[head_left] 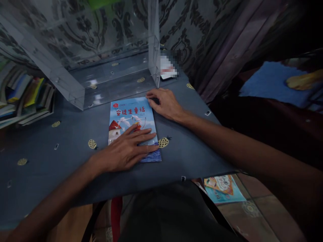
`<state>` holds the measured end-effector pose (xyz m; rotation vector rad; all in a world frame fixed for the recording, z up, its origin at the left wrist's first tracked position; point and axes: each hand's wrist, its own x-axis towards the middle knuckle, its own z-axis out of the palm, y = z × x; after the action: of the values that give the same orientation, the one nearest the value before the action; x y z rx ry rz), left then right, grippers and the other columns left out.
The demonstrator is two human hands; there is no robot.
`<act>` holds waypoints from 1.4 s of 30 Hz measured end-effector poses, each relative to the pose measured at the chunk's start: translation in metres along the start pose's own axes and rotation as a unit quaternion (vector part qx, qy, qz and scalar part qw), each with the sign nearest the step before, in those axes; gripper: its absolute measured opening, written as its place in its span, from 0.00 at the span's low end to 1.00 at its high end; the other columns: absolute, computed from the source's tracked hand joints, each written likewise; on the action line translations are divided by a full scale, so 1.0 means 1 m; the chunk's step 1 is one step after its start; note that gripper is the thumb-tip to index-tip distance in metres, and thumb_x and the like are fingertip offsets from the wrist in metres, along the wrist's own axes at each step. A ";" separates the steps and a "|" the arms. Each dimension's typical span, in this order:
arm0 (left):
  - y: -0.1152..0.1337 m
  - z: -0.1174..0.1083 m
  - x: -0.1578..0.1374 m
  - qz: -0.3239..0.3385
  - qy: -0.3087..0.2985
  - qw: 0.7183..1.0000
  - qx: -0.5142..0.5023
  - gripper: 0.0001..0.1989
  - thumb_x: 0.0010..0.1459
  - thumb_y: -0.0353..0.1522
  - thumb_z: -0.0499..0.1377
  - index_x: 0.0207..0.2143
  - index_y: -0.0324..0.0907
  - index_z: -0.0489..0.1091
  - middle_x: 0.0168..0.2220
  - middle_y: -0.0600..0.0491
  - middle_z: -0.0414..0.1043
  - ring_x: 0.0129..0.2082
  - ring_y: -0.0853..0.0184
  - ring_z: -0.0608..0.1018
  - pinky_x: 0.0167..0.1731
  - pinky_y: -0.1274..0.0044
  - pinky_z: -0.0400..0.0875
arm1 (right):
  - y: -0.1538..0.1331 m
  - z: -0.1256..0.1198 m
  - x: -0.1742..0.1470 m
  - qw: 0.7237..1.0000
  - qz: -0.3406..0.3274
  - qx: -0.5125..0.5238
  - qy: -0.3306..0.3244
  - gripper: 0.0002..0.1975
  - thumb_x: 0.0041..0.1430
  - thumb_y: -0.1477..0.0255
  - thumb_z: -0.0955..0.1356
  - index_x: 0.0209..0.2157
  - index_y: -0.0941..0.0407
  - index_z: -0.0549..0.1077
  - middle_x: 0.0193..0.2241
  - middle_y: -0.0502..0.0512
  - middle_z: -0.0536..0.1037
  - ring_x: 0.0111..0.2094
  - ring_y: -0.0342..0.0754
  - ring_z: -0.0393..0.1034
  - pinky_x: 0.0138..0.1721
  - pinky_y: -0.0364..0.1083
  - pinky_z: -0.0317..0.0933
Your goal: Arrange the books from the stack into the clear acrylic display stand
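Note:
A blue picture-covered book [128, 116] with red Chinese characters lies closed on the dark blue tablecloth. My left hand [128, 146] rests flat across its lower half, fingers spread, hiding part of the cover. At the book's top right corner is my right hand [165, 102], its thumb and forefinger bent together on the corner. Just beyond the book stands a clear acrylic rack [118, 80] with transparent side walls.
Several books [27, 95] lean in a stack at the far left. A partly blurred white item [168, 69] lies behind the rack's right side. On the tiled floor is another book [223, 188]. A patterned curtain [184, 37] hangs behind the table.

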<state>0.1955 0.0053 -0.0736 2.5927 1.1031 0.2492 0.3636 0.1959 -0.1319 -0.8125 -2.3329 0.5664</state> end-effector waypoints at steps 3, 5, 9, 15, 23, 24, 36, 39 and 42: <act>0.012 0.001 -0.009 -0.001 -0.018 1.000 0.008 0.19 0.69 0.33 0.53 0.59 0.53 0.70 0.66 0.51 0.64 0.69 0.57 0.61 0.69 0.52 0.49 | 0.000 0.001 0.000 1.000 -0.002 -0.004 0.000 0.12 0.63 0.73 0.64 0.45 0.55 0.75 0.43 0.58 0.82 0.48 0.56 0.74 0.53 0.56 0.67; 0.015 0.003 -0.011 -0.005 -0.020 1.000 0.013 0.19 0.69 0.34 0.54 0.59 0.53 0.70 0.67 0.50 0.63 0.69 0.56 0.61 0.68 0.51 0.51 | -0.001 0.001 -0.001 1.000 -0.003 -0.012 0.000 0.11 0.63 0.72 0.64 0.45 0.55 0.75 0.43 0.57 0.82 0.48 0.56 0.74 0.53 0.56 0.67; 0.017 0.007 -0.012 0.002 0.004 1.000 0.025 0.18 0.68 0.35 0.55 0.58 0.53 0.71 0.66 0.50 0.65 0.68 0.54 0.62 0.68 0.51 0.52 | -0.002 0.001 -0.001 0.999 -0.008 -0.034 -0.001 0.12 0.64 0.71 0.64 0.46 0.55 0.75 0.44 0.58 0.81 0.47 0.57 0.73 0.52 0.56 0.66; 0.021 0.014 -0.016 -0.004 0.044 0.997 0.058 0.19 0.68 0.32 0.54 0.58 0.54 0.70 0.62 0.48 0.68 0.65 0.56 0.66 0.66 0.53 0.58 | -0.007 0.002 -0.013 0.998 -0.041 -0.046 -0.030 0.17 0.66 0.64 0.65 0.53 0.55 0.73 0.50 0.60 0.78 0.56 0.61 0.68 0.59 0.61 0.60; 0.025 0.015 -0.025 0.018 0.092 0.992 0.079 0.16 0.67 0.28 0.52 0.53 0.44 0.73 0.52 0.47 0.76 0.56 0.60 0.74 0.62 0.60 0.67 | -0.039 -0.017 -0.084 0.986 -0.100 -0.035 -0.132 0.42 0.61 0.45 0.65 0.69 0.52 0.54 0.70 0.66 0.54 0.72 0.64 0.44 0.66 0.68 0.47; 0.025 0.015 -0.027 0.018 0.103 0.992 0.072 0.14 0.67 0.28 0.52 0.51 0.43 0.74 0.51 0.47 0.77 0.55 0.61 0.75 0.62 0.61 0.67 | -0.044 -0.019 -0.093 0.984 -0.100 -0.036 -0.144 0.45 0.59 0.44 0.66 0.69 0.52 0.53 0.71 0.66 0.52 0.72 0.65 0.41 0.66 0.68 0.46; -0.001 0.017 -0.037 -0.166 0.273 0.947 0.027 0.12 0.68 0.30 0.52 0.48 0.39 0.73 0.51 0.42 0.75 0.53 0.59 0.76 0.54 0.64 0.72 | -0.054 -0.022 -0.115 0.975 -0.089 -0.069 -0.191 0.51 0.56 0.40 0.66 0.71 0.54 0.51 0.71 0.72 0.50 0.72 0.69 0.41 0.66 0.71 0.46; -0.023 0.022 -0.046 -0.326 0.284 0.900 0.054 0.21 0.67 0.38 0.53 0.58 0.37 0.67 0.61 0.36 0.66 0.63 0.48 0.67 0.61 0.53 0.63 | -0.054 -0.022 -0.115 0.973 -0.094 -0.072 -0.199 0.52 0.56 0.39 0.65 0.71 0.56 0.51 0.71 0.71 0.51 0.72 0.69 0.41 0.66 0.72 0.45; -0.036 0.025 -0.050 -0.367 0.275 0.888 -0.026 0.27 0.65 0.41 0.54 0.63 0.39 0.62 0.63 0.38 0.65 0.66 0.47 0.63 0.64 0.52 0.57 | -0.054 -0.022 -0.115 0.972 -0.095 -0.073 -0.201 0.52 0.55 0.39 0.65 0.71 0.56 0.51 0.71 0.70 0.51 0.72 0.69 0.41 0.67 0.71 0.44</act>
<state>0.1442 -0.0126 -0.1114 1.8905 2.1284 0.8297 0.4291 0.0849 -0.1311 -0.5651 -2.8147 0.5179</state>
